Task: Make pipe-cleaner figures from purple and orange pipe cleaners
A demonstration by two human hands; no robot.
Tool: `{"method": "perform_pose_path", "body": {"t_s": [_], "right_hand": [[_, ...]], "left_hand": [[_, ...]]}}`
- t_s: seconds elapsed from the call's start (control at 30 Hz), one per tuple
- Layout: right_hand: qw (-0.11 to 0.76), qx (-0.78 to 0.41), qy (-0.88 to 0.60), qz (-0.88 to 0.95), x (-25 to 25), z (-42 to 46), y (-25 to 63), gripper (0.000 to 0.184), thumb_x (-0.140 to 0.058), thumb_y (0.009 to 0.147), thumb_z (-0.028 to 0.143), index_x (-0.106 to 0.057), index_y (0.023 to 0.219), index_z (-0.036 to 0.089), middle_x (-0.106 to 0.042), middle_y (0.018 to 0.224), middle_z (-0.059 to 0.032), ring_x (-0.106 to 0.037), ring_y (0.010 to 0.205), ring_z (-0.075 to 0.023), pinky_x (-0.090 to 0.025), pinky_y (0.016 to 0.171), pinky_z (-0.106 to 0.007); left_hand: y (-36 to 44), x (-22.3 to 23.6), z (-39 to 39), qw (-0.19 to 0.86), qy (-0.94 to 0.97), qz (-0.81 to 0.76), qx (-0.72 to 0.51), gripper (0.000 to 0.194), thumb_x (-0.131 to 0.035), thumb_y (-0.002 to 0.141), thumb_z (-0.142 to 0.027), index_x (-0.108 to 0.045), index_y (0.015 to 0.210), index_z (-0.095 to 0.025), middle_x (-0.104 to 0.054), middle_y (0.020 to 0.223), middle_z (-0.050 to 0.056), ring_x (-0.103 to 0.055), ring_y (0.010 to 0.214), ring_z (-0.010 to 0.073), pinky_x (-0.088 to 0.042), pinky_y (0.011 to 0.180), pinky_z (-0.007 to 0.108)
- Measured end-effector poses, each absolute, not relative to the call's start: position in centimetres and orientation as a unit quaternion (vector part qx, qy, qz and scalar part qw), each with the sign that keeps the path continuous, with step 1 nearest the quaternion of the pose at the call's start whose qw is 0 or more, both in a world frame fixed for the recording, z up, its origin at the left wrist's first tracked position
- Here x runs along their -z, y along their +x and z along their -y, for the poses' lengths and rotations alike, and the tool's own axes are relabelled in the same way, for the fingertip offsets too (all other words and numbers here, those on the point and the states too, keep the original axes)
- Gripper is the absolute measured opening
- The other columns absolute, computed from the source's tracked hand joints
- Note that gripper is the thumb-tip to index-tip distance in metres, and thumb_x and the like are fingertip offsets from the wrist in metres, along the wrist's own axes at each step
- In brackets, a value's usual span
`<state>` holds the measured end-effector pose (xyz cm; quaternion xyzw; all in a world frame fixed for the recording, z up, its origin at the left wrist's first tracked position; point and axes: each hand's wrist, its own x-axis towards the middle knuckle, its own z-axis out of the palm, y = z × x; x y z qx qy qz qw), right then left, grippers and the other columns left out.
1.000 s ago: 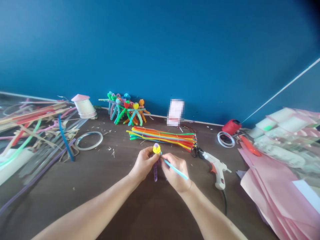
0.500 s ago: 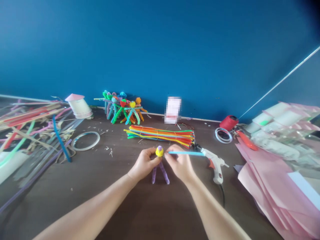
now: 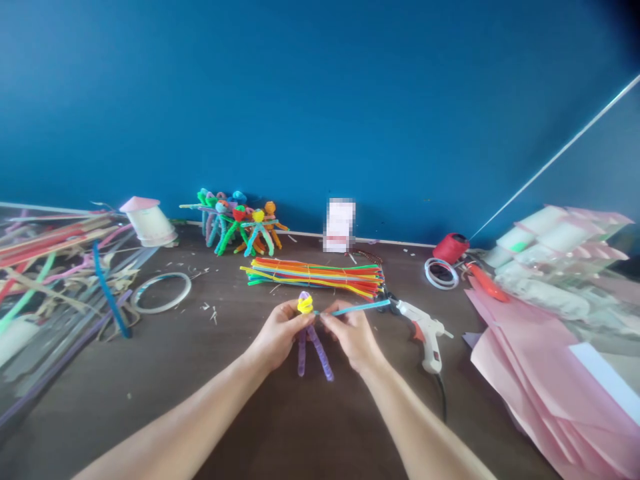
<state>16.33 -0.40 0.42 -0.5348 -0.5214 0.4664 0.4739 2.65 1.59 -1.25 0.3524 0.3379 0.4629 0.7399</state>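
Observation:
My left hand (image 3: 281,331) is closed on a pipe-cleaner figure (image 3: 317,352) with a yellow and lilac head and two purple legs hanging down. Its fingers hide the figure's body. Between the fingertips of my right hand (image 3: 354,333) is pinched a light blue pipe cleaner (image 3: 364,307), its long free end pointing right. The short end of this pipe cleaner reaches the figure just under the head; whether it is fastened there I cannot tell. Behind both hands lies a bundle of coloured pipe cleaners (image 3: 320,276).
A white glue gun (image 3: 424,327) lies right of my hands, its cable running forward. Finished-looking pipe-cleaner figures (image 3: 240,223) stand by the wall. Loose strips (image 3: 60,267) and a tape ring (image 3: 163,293) are left; pink sheets (image 3: 530,360) and a red thread spool (image 3: 451,247) are right.
The head camera's view has shifted slightly. The figure now tilts, its legs swung rightward. The light blue pipe cleaner's free end has risen, and its short end now meets the figure.

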Motion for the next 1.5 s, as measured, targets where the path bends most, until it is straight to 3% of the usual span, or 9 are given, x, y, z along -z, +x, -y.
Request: {"method": "perform_pose_path", "body": {"t_s": [0.17,0.4,0.53,0.73,0.83,1.03,1.2,1.37,1.5], "right_hand": [[0.428,-0.22,-0.527,0.701,-0.7,1.3,16.0,0.018,-0.047,0.079,0.024,-0.058,0.067,0.018,-0.06,0.065,-0.0017,-0.054,0.061,-0.0132,-0.04,0.06,-0.023],[0.359,-0.088,-0.51,0.777,-1.3,2.0,16.5,0.019,-0.043,0.083,0.02,-0.059,0.072,0.018,-0.061,0.068,-0.0036,-0.056,0.064,-0.0132,-0.039,0.062,-0.022],[0.422,-0.183,-0.511,0.726,-1.6,1.4,17.0,0.017,-0.048,0.08,0.023,-0.057,0.066,0.017,-0.055,0.065,-0.0024,-0.05,0.062,-0.0133,-0.038,0.061,-0.024],[0.437,-0.616,-0.48,0.447,-0.8,0.2,17.4,0.017,-0.064,0.064,0.03,-0.055,0.063,0.016,-0.042,0.047,0.0066,-0.035,0.041,-0.0059,-0.026,0.04,-0.019],[0.426,-0.714,-0.441,0.339,-0.4,0.1,17.3,0.024,-0.07,0.057,0.031,-0.052,0.061,0.016,-0.041,0.043,0.0084,-0.032,0.036,-0.0041,-0.021,0.037,-0.018],[0.476,-0.696,-0.448,0.298,0.2,0.1,16.4,0.028,-0.071,0.055,0.033,-0.049,0.058,0.016,-0.045,0.04,0.0073,-0.035,0.036,-0.0046,-0.024,0.037,-0.018],[0.503,-0.59,-0.514,0.368,0.5,0.1,16.2,0.022,-0.066,0.06,0.033,-0.052,0.062,0.016,-0.045,0.041,0.007,-0.035,0.036,-0.0053,-0.024,0.036,-0.018],[0.486,-0.507,-0.538,0.467,0.4,0.3,16.1,0.018,-0.059,0.069,0.031,-0.053,0.061,0.017,-0.045,0.044,0.0059,-0.039,0.038,-0.007,-0.027,0.038,-0.019],[0.45,-0.44,-0.536,0.563,0.0,0.8,15.9,0.016,-0.052,0.076,0.028,-0.054,0.064,0.018,-0.053,0.05,0.0029,-0.048,0.045,-0.0104,-0.037,0.046,-0.021]], "left_hand": [[3.0,1.5,-1.6,0.687,0.389,-0.372,-0.488,0.021,-0.067,0.063,-0.027,-0.057,0.071,-0.012,-0.054,0.058,-0.002,-0.048,0.049,0.0074,-0.043,0.049,0.02],[2.7,1.9,-1.5,0.588,0.513,-0.426,-0.457,0.019,-0.061,0.067,-0.031,-0.058,0.07,-0.012,-0.053,0.056,-0.002,-0.049,0.048,0.0087,-0.04,0.047,0.019],[2.4,1.4,-1.4,0.587,0.548,-0.406,-0.436,0.016,-0.064,0.064,-0.028,-0.061,0.068,-0.013,-0.056,0.057,-0.001,-0.05,0.051,0.0096,-0.04,0.049,0.02],[2.2,1.1,-1.1,0.68,0.503,-0.347,-0.404,0.013,-0.069,0.059,-0.022,-0.064,0.066,-0.013,-0.058,0.059,-0.001,-0.05,0.053,0.0086,-0.041,0.053,0.02],[2.1,1.2,-1.0,0.738,0.43,-0.314,-0.413,0.015,-0.071,0.057,-0.021,-0.061,0.063,-0.013,-0.056,0.056,-0.002,-0.049,0.051,0.0073,-0.041,0.051,0.02],[2.2,1.1,-1.4,0.771,0.351,-0.308,-0.433,0.018,-0.071,0.06,-0.022,-0.057,0.067,-0.013,-0.056,0.057,-0.001,-0.05,0.05,0.0073,-0.042,0.05,0.019],[2.5,1.4,-1.5,0.737,0.363,-0.353,-0.447,0.025,-0.073,0.057,-0.025,-0.058,0.073,-0.012,-0.056,0.061,-0.001,-0.049,0.05,0.0069,-0.041,0.048,0.019],[2.7,1.9,-1.6,0.711,0.382,-0.368,-0.462,0.024,-0.071,0.059,-0.027,-0.057,0.07,-0.011,-0.054,0.058,-0.002,-0.048,0.048,0.0064,-0.039,0.047,0.018],[2.8,1.9,-1.6,0.701,0.382,-0.363,-0.48,0.021,-0.068,0.062,-0.028,-0.056,0.07,-0.012,-0.053,0.056,-0.003,-0.047,0.046,0.0059,-0.04,0.046,0.019]]}}
